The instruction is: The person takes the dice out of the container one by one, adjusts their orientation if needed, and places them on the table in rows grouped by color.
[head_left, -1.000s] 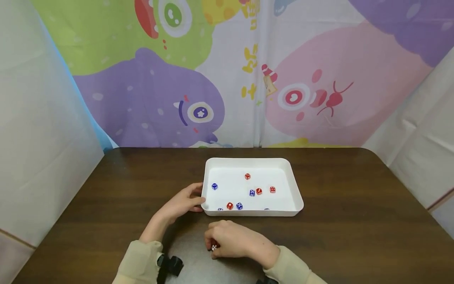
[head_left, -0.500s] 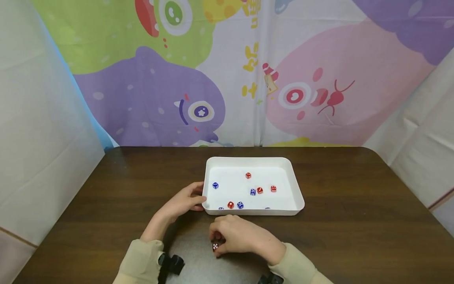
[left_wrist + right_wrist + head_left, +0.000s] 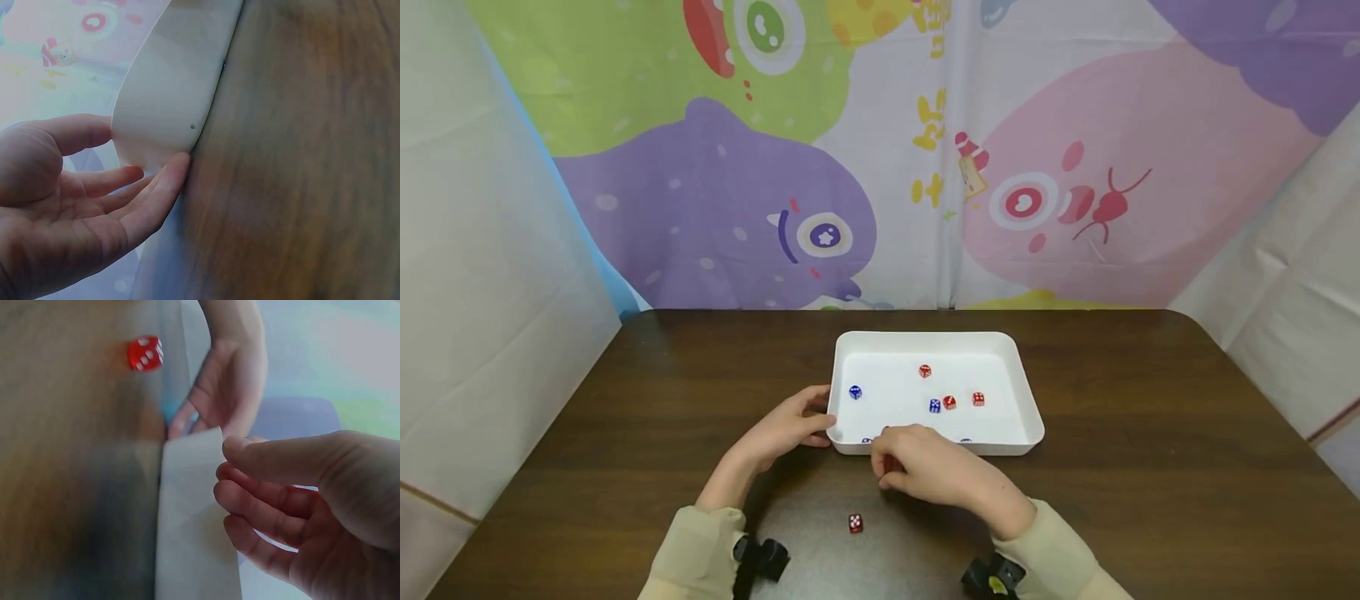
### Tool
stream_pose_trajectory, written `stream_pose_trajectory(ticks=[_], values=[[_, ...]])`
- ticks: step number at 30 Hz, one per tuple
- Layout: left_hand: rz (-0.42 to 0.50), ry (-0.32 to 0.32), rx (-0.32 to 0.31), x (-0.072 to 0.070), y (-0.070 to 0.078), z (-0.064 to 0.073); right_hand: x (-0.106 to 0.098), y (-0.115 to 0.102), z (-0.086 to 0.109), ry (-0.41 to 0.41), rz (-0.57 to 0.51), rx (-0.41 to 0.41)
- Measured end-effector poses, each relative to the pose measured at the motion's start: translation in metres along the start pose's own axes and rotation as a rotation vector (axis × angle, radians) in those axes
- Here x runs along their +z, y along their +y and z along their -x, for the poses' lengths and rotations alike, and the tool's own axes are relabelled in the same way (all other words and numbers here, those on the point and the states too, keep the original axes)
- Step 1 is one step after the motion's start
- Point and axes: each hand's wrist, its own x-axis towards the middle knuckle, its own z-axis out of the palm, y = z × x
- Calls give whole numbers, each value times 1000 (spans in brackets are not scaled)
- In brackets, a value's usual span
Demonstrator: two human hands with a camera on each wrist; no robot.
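My left hand (image 3: 793,423) holds the white tray (image 3: 1033,421) at its near left corner. In the left wrist view, the thumb (image 3: 84,131) meets the rim and a fingertip lies low against the wall. My right hand (image 3: 936,467) hovers at the tray's front wall, fingers loosely bent and holding nothing, overlapping the rim in the head view. A red die (image 3: 855,523) with white pips lies on the table, short of the tray and apart from both hands. Inside the tray lie red dice, one a red die (image 3: 978,399), and blue dice, one a blue die (image 3: 855,392).
The dark wooden table (image 3: 1150,467) extends on both sides of the tray. A printed cartoon curtain (image 3: 760,208) hangs behind its far edge, and white cloth (image 3: 490,292) hangs at the left. Black wrist cameras sit by both sleeves.
My right hand has let go of the red die on the table and moved forward and right to the tray's front wall. My left hand has stayed at the tray's corner.
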Motion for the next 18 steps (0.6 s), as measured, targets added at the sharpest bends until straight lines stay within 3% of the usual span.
stream_pose_trajectory(ticks=[6, 10, 18], values=[[7, -2, -3, 1, -1, -1, -12, 12, 4, 111, 36, 50], [7, -1, -9, 1, -1, -1, -17, 21, 8, 150, 79, 127], [-12, 1, -13, 0, 1, 0, -25, 47, 22, 75, 126, 302]])
